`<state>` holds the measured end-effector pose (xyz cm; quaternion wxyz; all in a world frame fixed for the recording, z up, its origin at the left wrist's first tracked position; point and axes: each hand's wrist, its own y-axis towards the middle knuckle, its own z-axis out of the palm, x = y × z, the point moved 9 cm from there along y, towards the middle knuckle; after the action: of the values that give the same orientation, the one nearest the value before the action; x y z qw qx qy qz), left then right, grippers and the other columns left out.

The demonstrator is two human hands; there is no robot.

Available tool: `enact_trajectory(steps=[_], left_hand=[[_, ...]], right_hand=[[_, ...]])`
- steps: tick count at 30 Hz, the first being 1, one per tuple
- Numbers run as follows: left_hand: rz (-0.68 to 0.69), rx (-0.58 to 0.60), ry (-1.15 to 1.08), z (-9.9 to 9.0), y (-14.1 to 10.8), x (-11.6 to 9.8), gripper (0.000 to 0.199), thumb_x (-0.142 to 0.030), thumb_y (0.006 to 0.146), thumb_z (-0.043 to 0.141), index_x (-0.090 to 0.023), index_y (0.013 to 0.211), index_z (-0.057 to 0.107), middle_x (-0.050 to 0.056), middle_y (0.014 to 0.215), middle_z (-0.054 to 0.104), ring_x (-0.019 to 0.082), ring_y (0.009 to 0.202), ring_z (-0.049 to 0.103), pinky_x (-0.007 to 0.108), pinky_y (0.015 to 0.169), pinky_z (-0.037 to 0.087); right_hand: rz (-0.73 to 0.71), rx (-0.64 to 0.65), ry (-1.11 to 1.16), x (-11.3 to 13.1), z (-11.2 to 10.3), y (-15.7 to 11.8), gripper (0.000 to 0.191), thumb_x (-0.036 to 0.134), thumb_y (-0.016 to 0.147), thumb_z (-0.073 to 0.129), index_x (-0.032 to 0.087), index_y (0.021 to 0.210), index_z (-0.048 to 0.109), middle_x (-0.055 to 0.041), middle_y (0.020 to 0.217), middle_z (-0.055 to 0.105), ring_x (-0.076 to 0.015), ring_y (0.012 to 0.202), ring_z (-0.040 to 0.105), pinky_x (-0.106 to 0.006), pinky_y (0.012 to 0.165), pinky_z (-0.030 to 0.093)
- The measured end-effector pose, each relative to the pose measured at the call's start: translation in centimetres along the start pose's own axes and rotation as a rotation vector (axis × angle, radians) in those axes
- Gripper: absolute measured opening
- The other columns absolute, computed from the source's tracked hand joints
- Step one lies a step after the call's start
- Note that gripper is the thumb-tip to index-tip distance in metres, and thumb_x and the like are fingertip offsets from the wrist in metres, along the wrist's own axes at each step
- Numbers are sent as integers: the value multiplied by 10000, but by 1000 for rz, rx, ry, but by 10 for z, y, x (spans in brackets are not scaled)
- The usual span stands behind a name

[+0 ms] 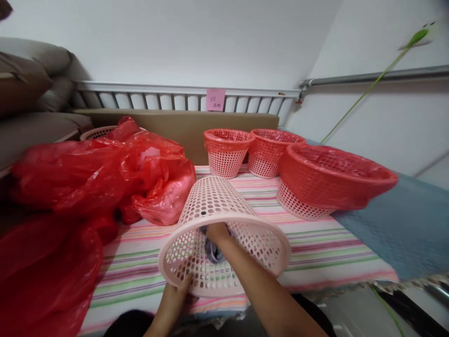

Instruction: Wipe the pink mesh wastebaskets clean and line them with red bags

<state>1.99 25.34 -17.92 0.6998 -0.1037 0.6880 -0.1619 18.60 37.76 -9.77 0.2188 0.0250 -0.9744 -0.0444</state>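
Note:
A pale pink perforated plastic basket (213, 196) lies on its side on the striped cloth, its mouth turned toward me. My left hand (177, 292) grips the lower left of its rim, thumb on the inner side. Deep in the mouth is my right hand (216, 231), closed on a dark grey-purple rag (213, 252) that presses near the basket's inner wall. The fingertips of the right hand are hidden behind the rag and wrist.
Three upright baskets lined with red bags, one of them a near basket (315, 182), stand at the right. Crumpled red plastic bags (105, 173) heap up at the left, before another basket's rim (94, 133). A pink note (215, 99) hangs on the white rail behind.

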Motion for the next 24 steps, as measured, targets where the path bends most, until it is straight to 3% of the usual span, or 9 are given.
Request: enact_trajectory(steps=[3, 5, 7, 9, 11, 13, 16, 21, 24], left_hand=[[48, -4, -16, -2, 2, -3, 701, -469, 685, 648, -157, 1296, 504, 141, 1092, 700, 316, 808, 706, 393, 575, 592], [125, -11, -34, -4, 3, -13, 620, -451, 649, 679, -156, 1188, 602, 134, 1076, 715, 354, 996, 661, 424, 745, 583], [202, -23, -44, -6, 2, -25, 535, -413, 596, 721, -152, 1060, 676, 133, 1058, 727, 361, 1136, 588, 442, 948, 493], [233, -37, -58, -7, 0, -32, 488, -383, 551, 748, -149, 977, 705, 136, 1067, 727, 360, 1200, 539, 447, 1049, 399], [212, -48, -80, -7, -3, -33, 492, -383, 555, 748, -151, 987, 702, 130, 1063, 730, 357, 1195, 545, 458, 1047, 399], [156, -33, -104, -5, -5, -28, 533, -409, 583, 740, -152, 1046, 680, 123, 1020, 742, 357, 1121, 600, 473, 965, 475], [73, 10, -124, 0, -7, -18, 636, -464, 600, 739, -165, 1150, 625, 120, 988, 747, 345, 933, 685, 460, 777, 574], [61, 33, -56, 0, 0, -9, 726, -464, 629, 726, -176, 1267, 534, 123, 969, 732, 249, 619, 689, 370, 531, 591], [47, 34, -27, 1, 4, -3, 722, -452, 679, 680, -179, 1314, 473, 102, 940, 714, 191, 518, 641, 313, 421, 556]], right_hand=[[-43, 53, -49, 17, 2, -60, 415, 54, 639, 516, 91, 1034, 638, -164, 1128, 611, -284, 1046, 538, -376, 940, 375], [-77, 79, -61, 28, 5, -107, 436, 52, 583, 524, 119, 997, 644, -131, 1103, 615, -266, 1032, 530, -345, 922, 380], [-80, 124, -28, 34, 9, -149, 482, 68, 563, 515, 159, 1023, 629, -99, 1132, 595, -259, 1057, 500, -346, 939, 361], [-68, 182, 27, 36, 14, -179, 480, 96, 581, 512, 187, 1039, 620, -78, 1158, 580, -259, 1078, 473, -358, 962, 334], [-65, 218, 66, 37, 17, -194, 463, 121, 603, 519, 200, 1048, 620, -71, 1162, 577, -261, 1083, 462, -366, 976, 315], [-70, 210, 63, 37, 17, -193, 466, 126, 604, 528, 195, 1056, 623, -77, 1163, 575, -266, 1085, 463, -372, 985, 308], [-51, 132, -27, 35, 10, -167, 448, 101, 604, 522, 150, 1035, 635, -112, 1171, 573, -284, 1079, 480, -385, 982, 324], [-8, 9, -146, 28, 1, -91, 344, 68, 665, 509, 89, 977, 651, -162, 1060, 610, -302, 997, 534, -417, 894, 401], [8, -30, -125, 16, 1, -44, 361, 65, 711, 510, 83, 1048, 636, -184, 1113, 597, -308, 1068, 519, -441, 931, 379]])
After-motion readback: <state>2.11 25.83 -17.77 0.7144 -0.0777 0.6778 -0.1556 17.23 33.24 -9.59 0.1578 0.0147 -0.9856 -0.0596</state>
